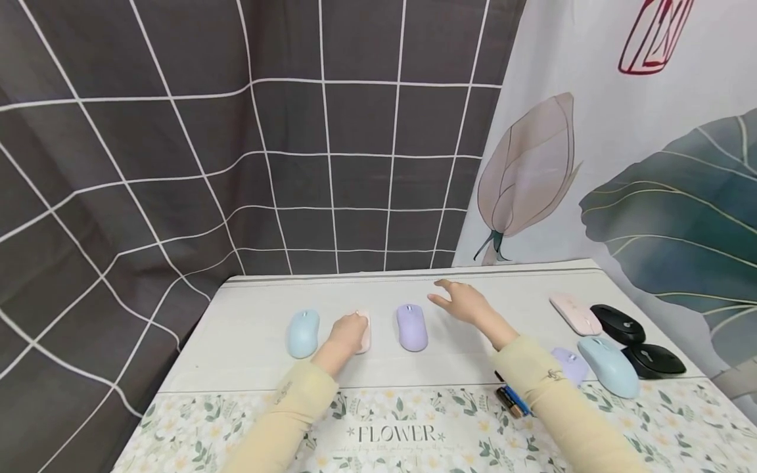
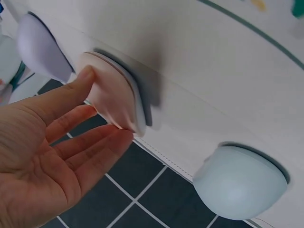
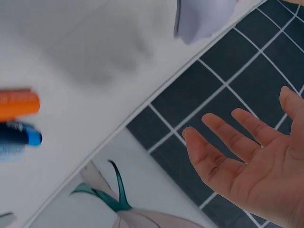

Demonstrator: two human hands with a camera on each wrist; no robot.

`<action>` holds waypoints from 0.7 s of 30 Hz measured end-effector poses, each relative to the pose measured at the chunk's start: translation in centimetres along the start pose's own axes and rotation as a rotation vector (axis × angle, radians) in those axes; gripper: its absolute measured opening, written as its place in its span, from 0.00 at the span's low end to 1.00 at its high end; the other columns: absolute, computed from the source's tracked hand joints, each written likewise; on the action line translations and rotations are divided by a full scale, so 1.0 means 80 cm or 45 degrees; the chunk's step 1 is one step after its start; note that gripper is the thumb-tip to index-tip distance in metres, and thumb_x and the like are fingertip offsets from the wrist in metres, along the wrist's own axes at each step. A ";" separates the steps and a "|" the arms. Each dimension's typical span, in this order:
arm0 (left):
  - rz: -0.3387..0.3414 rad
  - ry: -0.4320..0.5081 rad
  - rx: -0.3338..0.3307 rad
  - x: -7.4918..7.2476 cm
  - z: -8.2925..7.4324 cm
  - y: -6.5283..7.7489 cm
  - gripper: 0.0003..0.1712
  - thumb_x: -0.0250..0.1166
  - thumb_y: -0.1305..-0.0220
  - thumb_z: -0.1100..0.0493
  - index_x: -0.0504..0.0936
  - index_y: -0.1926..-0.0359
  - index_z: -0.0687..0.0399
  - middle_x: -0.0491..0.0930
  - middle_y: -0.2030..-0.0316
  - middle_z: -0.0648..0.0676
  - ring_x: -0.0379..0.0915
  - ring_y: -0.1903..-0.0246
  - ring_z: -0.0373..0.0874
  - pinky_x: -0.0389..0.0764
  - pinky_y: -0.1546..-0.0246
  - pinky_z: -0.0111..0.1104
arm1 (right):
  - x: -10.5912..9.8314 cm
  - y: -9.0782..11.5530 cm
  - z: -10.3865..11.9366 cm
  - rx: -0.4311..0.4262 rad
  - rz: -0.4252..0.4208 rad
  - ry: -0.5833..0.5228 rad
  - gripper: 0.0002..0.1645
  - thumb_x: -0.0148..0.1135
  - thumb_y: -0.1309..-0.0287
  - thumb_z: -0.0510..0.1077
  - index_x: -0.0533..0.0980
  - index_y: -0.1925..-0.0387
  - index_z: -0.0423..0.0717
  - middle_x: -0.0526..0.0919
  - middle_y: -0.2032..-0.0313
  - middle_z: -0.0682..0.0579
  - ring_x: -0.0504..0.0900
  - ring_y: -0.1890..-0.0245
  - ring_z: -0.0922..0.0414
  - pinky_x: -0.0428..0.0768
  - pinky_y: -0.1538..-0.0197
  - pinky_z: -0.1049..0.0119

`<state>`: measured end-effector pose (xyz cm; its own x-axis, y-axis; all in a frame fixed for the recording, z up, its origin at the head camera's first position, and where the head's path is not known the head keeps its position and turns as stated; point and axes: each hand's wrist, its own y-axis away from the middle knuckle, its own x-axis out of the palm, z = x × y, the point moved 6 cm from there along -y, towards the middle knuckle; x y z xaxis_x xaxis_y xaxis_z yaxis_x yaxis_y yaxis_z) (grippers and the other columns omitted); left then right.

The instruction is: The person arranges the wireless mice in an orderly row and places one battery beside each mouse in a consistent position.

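Saw nearest, at six o'clock, a floral strip of table (image 1: pixel 408 410), with batteries (image 1: pixel 512 401) toward five, partly covered by the right sleeve (image 1: pixel 562 397). Found five more mice (image 1: pixel 609 368) bunched at four, seemingly to leave the middle roomy. Pinched, around six, a pink mouse (image 2: pixel 111 92) in the left hand (image 1: pixel 345 334), thumb and fingertips at its edges, probably for a sure hold on so low a shape; could not tell whether lifted. Set at its nine, a blue mouse (image 1: pixel 303 334); at its three, a purple mouse (image 1: pixel 412 328), likely spaced for finger room. Held the right hand (image 1: pixel 467 305) empty, fingers spread, at the purple mouse's two o'clock, apparently clear of the row. Noted farthest, at twelve, a grid curtain (image 1: pixel 361 125).
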<state>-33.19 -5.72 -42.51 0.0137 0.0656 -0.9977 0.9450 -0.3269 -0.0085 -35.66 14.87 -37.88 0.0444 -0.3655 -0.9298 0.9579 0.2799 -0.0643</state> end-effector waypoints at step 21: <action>-0.095 0.297 0.053 -0.007 -0.003 0.001 0.19 0.66 0.44 0.60 0.80 0.52 0.63 0.82 0.54 0.61 0.78 0.50 0.56 0.78 0.46 0.44 | -0.065 0.104 -0.075 -0.004 -0.213 0.009 0.27 0.57 0.37 0.47 0.70 0.44 0.31 0.79 0.53 0.29 0.82 0.63 0.38 0.81 0.62 0.47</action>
<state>-33.04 -5.53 -41.91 0.0242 0.3054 -0.9519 0.9319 -0.3516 -0.0891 -29.64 24.43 -35.76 -0.1176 -0.4010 -0.9085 0.9508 0.2186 -0.2195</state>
